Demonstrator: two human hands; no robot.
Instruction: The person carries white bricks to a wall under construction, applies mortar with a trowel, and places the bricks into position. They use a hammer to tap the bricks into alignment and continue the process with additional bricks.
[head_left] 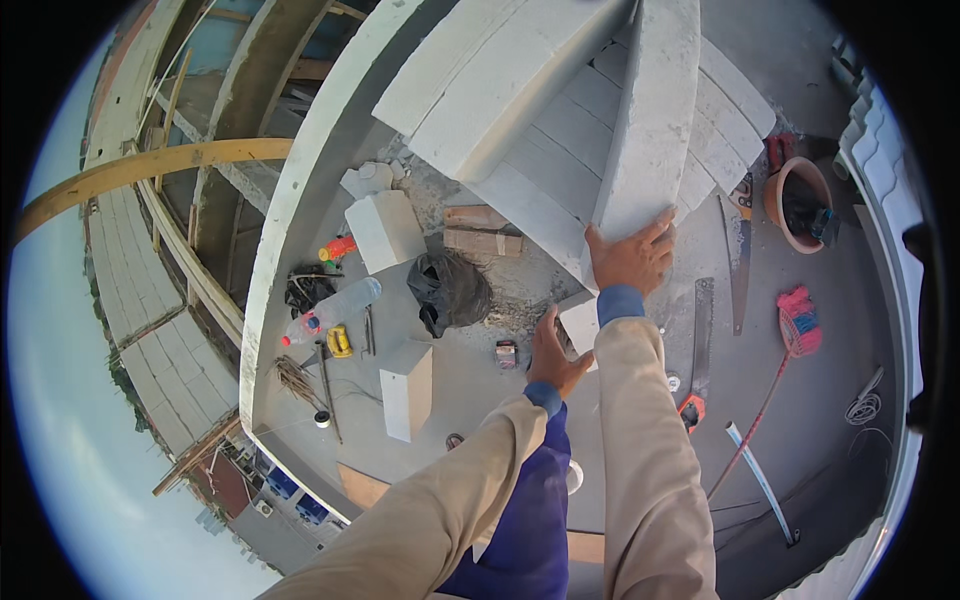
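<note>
A long white block (648, 125) is lying on top of a pile of white blocks (556, 170), with its near end pointing at the person. The right hand (632, 253) is resting across that end, its fingers spread out, maybe to keep the block steady. The pile is holding the block up off the floor (470, 395).

The left hand (552, 355) is reaching lower, beside a small white block (578, 322). Its thumb and fingers are standing apart, with part of the small block showing between them. I cannot tell if they are pinching it.

A black bag (448, 292) is sitting just left of the left hand, taking up room there. Bits of wood (484, 242) are lying near the pile. Two more blocks, a leaning-looking one (384, 230) and a tall one (407, 392), are sitting farther left, and a clear bottle (345, 303) is lying between them and the low wall (262, 290).

On the right, two saws (738, 265) are lying flat, maybe so they are easy to grab. An orange bucket (779, 214) and a pink broom (797, 322) are sitting past them. The right sleeve (640, 430) is hiding some floor.
</note>
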